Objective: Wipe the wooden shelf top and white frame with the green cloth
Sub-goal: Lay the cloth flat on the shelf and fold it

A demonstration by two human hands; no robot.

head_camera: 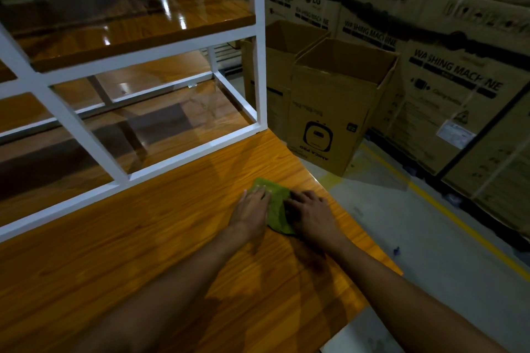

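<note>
Warehouse: stacked washing machine cartons [447, 71] along wall, open cardboard boxes [329, 112], yellow floor line [447, 209] on concrete.

Stacked cartons [459, 86] read "WASHING MACHINE"; another carton [311, 6] "LG".

- The person's arms are bare: the left forearm [172, 295] and the right forearm [401, 304] are uncovered along all of their visible length, down to the wrists.
- Both forearms look broad at the bottom edge of the view and narrow toward the wrists.
- The left hand [252, 209] is bare, and its fingernails [259, 187] catch the light as small pale spots.
- The right hand [311, 213] is bare too, and its knuckles stand out as a row of low ridges.
- In the dim light the finer surface detail of the arms is hard to make out, and the undersides sit in shadow.
</note>
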